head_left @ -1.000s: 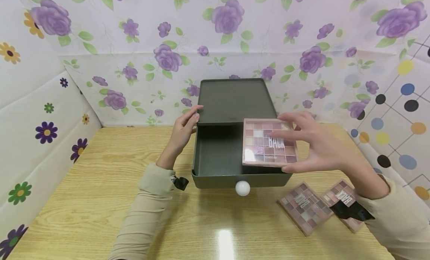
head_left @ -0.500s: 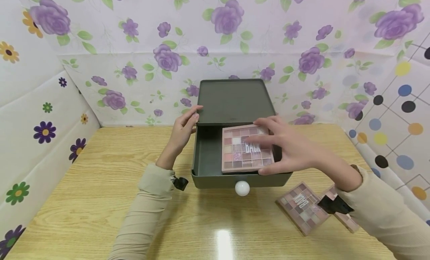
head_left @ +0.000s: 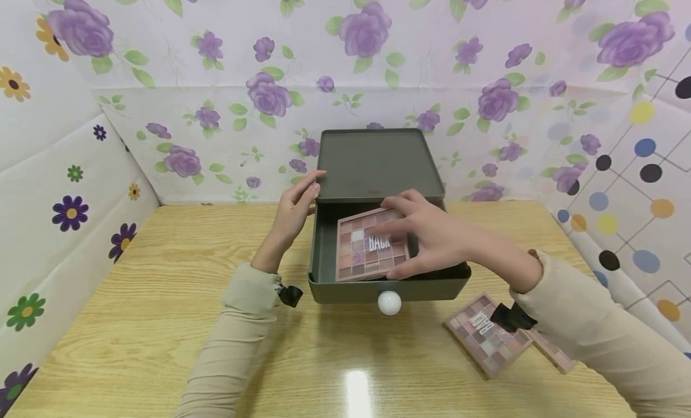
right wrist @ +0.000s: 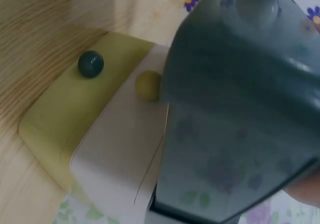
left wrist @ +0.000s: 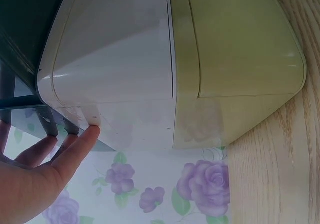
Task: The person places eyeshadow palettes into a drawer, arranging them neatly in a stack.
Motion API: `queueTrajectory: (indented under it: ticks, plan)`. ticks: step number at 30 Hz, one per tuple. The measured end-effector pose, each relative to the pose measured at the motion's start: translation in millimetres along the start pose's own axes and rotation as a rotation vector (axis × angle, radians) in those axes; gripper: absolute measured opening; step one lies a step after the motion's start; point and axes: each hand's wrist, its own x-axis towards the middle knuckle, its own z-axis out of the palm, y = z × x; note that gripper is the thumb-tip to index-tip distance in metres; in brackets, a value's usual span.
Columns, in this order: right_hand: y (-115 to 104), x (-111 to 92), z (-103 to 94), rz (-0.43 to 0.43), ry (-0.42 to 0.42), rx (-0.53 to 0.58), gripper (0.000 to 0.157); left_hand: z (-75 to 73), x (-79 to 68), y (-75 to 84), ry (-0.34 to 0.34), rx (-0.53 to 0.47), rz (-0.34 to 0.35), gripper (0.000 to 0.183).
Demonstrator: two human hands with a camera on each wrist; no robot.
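A dark green drawer (head_left: 345, 292) with a white knob (head_left: 389, 303) stands pulled out from the top of a drawer unit (head_left: 380, 166). Over and partly inside it, my right hand (head_left: 432, 235) grips a pink eyeshadow palette (head_left: 351, 253) by opposite edges, thumb near, fingers far. The palette lies slightly tilted at the drawer's left part; its underside is hidden. My left hand (head_left: 291, 211) rests against the unit's left side near the top. In the left wrist view, its extended fingers (left wrist: 82, 146) touch the unit's side by the white tier (left wrist: 115, 49).
Two more palettes lie on the wooden table at front right, one (head_left: 486, 337) partly overlapping the other (head_left: 556, 352). Below the green tier, the right wrist view shows a white drawer (right wrist: 115, 139) and a yellow-green drawer (right wrist: 75, 109) with knobs. Flowered sheeting (head_left: 227, 106) hangs behind.
My right hand has carried the palette leftward and lower, from the drawer's right side to its left part. The left hand stays in place.
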Motion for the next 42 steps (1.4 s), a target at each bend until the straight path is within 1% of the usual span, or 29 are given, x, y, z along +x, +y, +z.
queueTrajectory:
  ticks: [6, 8, 12, 17, 19, 22, 25, 27, 31, 34, 37, 38, 42]
  plan:
    - [-7, 10, 2.3, 0.017, -0.028, -0.033, 0.062, -3.2, 9.1, -21.8, 0.002, -0.036, 0.008, 0.038]
    - [-8, 12, 2.2, 0.024, -0.039, -0.032, 0.061, -3.5, 10.0, -25.1, 0.003, -0.044, 0.013, 0.038]
    - [-8, 14, 3.8, 0.017, -0.072, -0.030, 0.056, -3.2, 10.1, -27.3, 0.005, -0.035, 0.028, 0.039]
    - [-7, 18, 15.8, -0.007, -0.103, -0.042, 0.054, -1.8, 9.6, -27.1, 0.006, -0.046, 0.029, 0.041]
    - [-6, 19, 20.0, -0.015, -0.104, -0.022, 0.052, -1.0, 9.5, -26.6, 0.012, -0.051, 0.028, 0.041]
    - [-3, 18, 24.1, -0.035, -0.108, 0.019, 0.044, -1.2, 9.5, -26.2, 0.018, -0.043, 0.028, 0.040]
    - [-1, 16, 24.7, -0.047, -0.104, 0.067, 0.038, -2.1, 9.3, -26.1, 0.018, -0.034, 0.030, 0.040]
    - [0, 14, 24.3, -0.060, -0.098, 0.083, 0.037, -2.7, 9.4, -26.8, 0.014, -0.032, 0.030, 0.040]
    - [1, 10, 20.9, -0.084, -0.044, 0.087, 0.038, -2.8, 9.5, -27.1, 0.016, -0.040, 0.029, 0.039]
    - [3, 3, 14.9, -0.096, 0.057, 0.081, 0.037, -1.8, 9.6, -26.8, 0.016, -0.043, 0.027, 0.040]
    - [5, -10, 6.7, -0.093, 0.167, 0.090, 0.036, -1.4, 9.9, -26.7, 0.017, -0.044, 0.030, 0.040]
    - [6, -14, 4.4, -0.088, 0.193, 0.093, 0.036, -1.4, 9.8, -26.4, 0.018, -0.042, 0.030, 0.040]
    - [11, -32, -2.0, -0.072, 0.252, 0.105, 0.037, -1.6, 9.3, -26.6, 0.023, -0.043, 0.031, 0.040]
